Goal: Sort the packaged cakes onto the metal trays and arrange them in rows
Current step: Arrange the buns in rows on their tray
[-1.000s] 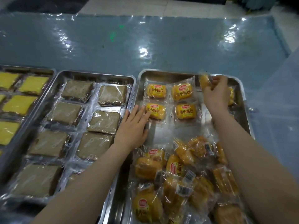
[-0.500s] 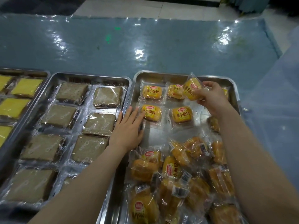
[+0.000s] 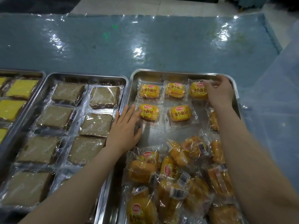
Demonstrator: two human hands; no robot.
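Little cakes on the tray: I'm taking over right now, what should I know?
Left hand lies flat and open on the right tray, beside the second-row cake.
Right hand holds the third cake at the far row.
Done: five yellow cakes face up in two rows; the brown cakes fill the middle tray.
Left: the loose pile near you needs lining up in rows.

Table (image 3: 145, 46) is wearing a blue-grey covering under a clear plastic sheet (image 3: 64, 39), wrinkled and throwing back bright white glare patches from overhead light. A small green light spot (image 3: 115, 26) is showing on the sheet. Beyond the far edge, pale tiled floor (image 3: 186, 5) is running across the top. Translucent bluish plastic (image 3: 278, 101) is hanging at right.
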